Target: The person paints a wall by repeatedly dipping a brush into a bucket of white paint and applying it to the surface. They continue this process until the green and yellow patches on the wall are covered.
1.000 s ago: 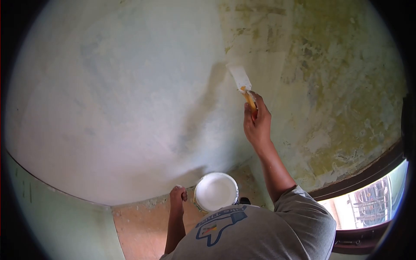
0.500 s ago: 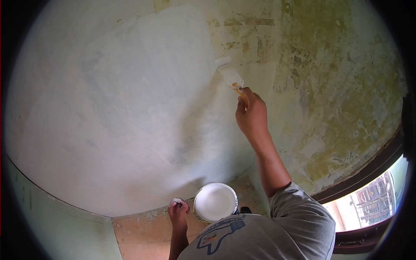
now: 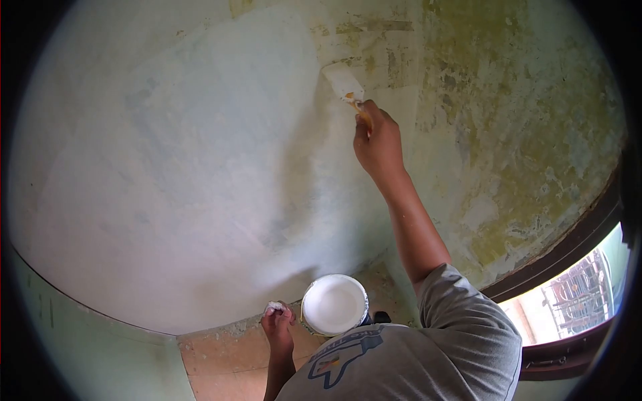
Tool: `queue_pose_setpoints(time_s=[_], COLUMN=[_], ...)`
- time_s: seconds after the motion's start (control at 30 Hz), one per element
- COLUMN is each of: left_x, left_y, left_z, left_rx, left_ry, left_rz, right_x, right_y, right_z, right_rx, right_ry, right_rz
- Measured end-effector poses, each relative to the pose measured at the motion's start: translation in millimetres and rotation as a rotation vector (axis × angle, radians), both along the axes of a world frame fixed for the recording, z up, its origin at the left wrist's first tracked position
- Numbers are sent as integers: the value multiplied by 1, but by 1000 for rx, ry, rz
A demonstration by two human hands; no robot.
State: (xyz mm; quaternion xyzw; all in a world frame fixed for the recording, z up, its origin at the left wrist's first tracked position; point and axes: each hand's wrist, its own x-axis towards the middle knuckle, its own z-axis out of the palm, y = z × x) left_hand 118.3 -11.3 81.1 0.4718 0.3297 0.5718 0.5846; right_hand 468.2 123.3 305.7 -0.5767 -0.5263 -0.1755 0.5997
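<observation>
Holding one brush (image 3: 344, 83) in right hand (image 3: 378, 144), one bucket (image 3: 333, 305) in left hand (image 3: 278, 322).

Right hand (image 3: 379, 145) presses paintbrush (image 3: 346, 85) to wall (image 3: 200, 147); bucket (image 3: 333, 305) apparently left-held.

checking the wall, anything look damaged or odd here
Yes: the right part of the pale green wall is blotched with yellow-green stains and flaked patches. The right hand presses a white-coated, orange-handled paintbrush at that area's edge. The round white paint bucket shows no spill.
</observation>
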Motion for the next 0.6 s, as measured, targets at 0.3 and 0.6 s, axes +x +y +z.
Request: queue_pose_setpoints(time_s=[0.3, 0.6], left_x=[2, -1], left_y=[0, 4], left_z=[6, 2], left_rx=[37, 58], left_ry=[-21, -11], left_rz=[21, 11], right_x=[-6, -11], right_y=[-7, -18], right_z=[20, 42], right_rx=[-15, -30], right_ry=[-4, 9], right_rz=[-24, -32])
